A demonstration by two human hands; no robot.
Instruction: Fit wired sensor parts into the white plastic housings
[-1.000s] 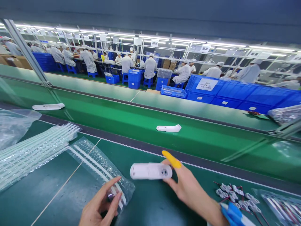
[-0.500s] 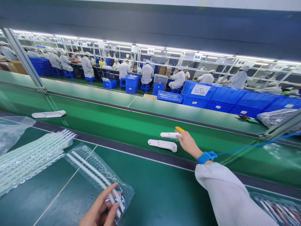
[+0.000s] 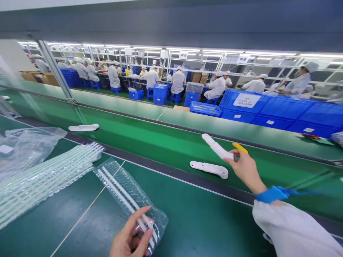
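My left hand (image 3: pixel 132 233) grips the near end of a clear bubble-wrap bag (image 3: pixel 120 187) in which two long white strips show. With a yellow finger cot on one finger and a blue band at the wrist, my right hand (image 3: pixel 246 169) pinches one end of a long white plastic part (image 3: pixel 217 147), raised and tilted above the green belt (image 3: pixel 150 142). Just below it, a similar white plastic piece (image 3: pixel 209 169) lies flat near the belt's front edge. Another white piece (image 3: pixel 83 127) rests on the belt farther left.
Bundled pale strips in clear wrap (image 3: pixel 50 178) lie on the left of the green bench (image 3: pixel 193 221), beside a crumpled plastic bag (image 3: pixel 29 146). A metal post (image 3: pixel 55 71) rises behind them. Beyond the belt stand blue crates (image 3: pixel 245 103) and several seated workers.
My right hand has picked a white part up off the belt and tilted it. The view has turned left, so things appear farther right. My left hand keeps its grip on the bag.
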